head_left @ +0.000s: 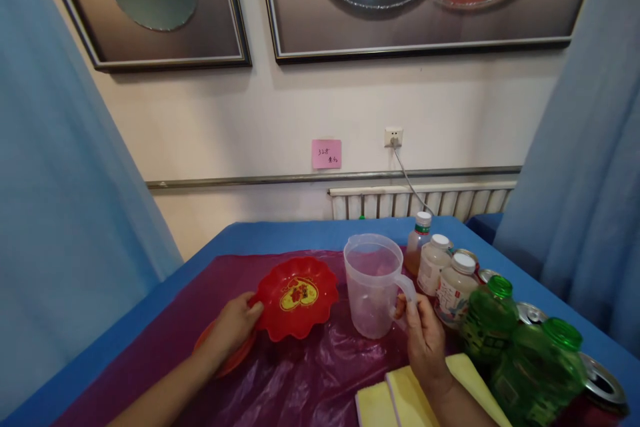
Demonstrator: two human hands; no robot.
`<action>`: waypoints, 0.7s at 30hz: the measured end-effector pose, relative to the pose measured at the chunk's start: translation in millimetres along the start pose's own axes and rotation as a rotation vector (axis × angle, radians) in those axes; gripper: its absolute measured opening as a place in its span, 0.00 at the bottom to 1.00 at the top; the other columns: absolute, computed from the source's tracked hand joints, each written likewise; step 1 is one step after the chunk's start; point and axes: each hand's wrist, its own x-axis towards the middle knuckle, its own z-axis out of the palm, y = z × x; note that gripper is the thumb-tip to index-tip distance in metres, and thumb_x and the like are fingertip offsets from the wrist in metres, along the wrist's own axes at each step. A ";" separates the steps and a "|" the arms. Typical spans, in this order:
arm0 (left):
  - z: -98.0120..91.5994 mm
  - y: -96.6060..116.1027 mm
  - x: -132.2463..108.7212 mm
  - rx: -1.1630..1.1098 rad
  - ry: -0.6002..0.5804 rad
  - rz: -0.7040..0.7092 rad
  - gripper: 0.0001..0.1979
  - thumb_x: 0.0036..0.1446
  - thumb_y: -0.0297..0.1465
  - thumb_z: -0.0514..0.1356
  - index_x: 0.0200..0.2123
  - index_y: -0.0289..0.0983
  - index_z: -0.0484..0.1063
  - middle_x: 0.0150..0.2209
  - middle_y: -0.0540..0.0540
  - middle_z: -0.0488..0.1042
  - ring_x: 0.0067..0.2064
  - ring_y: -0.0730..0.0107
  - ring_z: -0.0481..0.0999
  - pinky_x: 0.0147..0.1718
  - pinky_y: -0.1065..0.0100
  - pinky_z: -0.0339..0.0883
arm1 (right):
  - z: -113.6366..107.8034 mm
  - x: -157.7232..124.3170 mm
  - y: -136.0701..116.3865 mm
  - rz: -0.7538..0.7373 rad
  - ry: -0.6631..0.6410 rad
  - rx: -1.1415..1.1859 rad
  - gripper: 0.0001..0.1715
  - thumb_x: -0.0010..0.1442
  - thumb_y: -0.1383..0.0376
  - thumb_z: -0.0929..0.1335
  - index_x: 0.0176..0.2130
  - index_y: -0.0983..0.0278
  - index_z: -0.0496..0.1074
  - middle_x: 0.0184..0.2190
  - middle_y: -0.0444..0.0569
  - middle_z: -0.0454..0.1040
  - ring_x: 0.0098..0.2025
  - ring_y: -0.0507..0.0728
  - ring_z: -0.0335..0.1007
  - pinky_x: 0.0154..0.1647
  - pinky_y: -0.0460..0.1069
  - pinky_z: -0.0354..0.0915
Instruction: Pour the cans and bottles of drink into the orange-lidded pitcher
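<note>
My left hand [240, 321] grips the left edge of a red plastic plate [320, 317] with a scalloped rim and a yellow heart print at its middle. Partly hidden under my left forearm is an orange-red round dish [239, 359]. On the right, my right hand [425, 337] is closed around the handle of a translucent plastic measuring jug [367, 300], which stands upright and looks empty. Folded yellow cloths [407, 397] lie beneath my right wrist. Close to that hand stand white-capped bottles [455, 290].
Green plastic bottles [543, 373] and drink cans [603, 387] crowd the table's right side. A purple plastic sheet [295, 380] covers much of the blue tablecloth [280, 233]. Behind are a radiator [450, 200] and a plugged-in cable [407, 173]. Blue curtains [65, 180] hang at both sides.
</note>
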 end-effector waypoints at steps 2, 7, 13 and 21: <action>-18.0 9.3 9.1 -0.003 0.019 0.006 0.13 0.49 0.35 0.52 0.32 0.37 0.74 0.30 0.45 0.81 0.33 0.60 0.80 0.30 0.68 0.70 | 0.8 -0.7 -3.6 0.010 0.005 -0.001 0.19 0.71 0.52 0.61 0.37 0.61 0.71 0.31 0.47 0.73 0.35 0.56 0.70 0.37 0.49 0.67; -65.9 44.9 37.7 0.042 0.052 -0.003 0.10 0.44 0.33 0.54 0.27 0.36 0.74 0.17 0.50 0.70 0.19 0.67 0.69 0.18 0.71 0.58 | 2.3 -2.2 -8.7 0.017 0.004 -0.010 0.18 0.72 0.54 0.60 0.42 0.62 0.73 0.33 0.48 0.74 0.36 0.57 0.70 0.38 0.49 0.66; -101.0 108.9 59.7 0.079 0.070 0.033 0.11 0.46 0.31 0.54 0.31 0.35 0.74 0.14 0.53 0.64 0.15 0.74 0.60 0.16 0.73 0.50 | 5.3 -0.9 -4.3 -0.017 0.026 -0.007 0.20 0.71 0.52 0.60 0.41 0.61 0.74 0.30 0.46 0.74 0.33 0.56 0.70 0.35 0.48 0.66; -87.4 176.0 73.2 0.167 -0.011 0.152 0.10 0.45 0.30 0.55 0.30 0.36 0.75 0.15 0.54 0.63 0.15 0.74 0.60 0.15 0.73 0.50 | 8.6 0.8 -11.7 -0.062 0.042 -0.042 0.21 0.71 0.52 0.60 0.36 0.61 0.74 0.26 0.46 0.74 0.29 0.55 0.70 0.32 0.47 0.65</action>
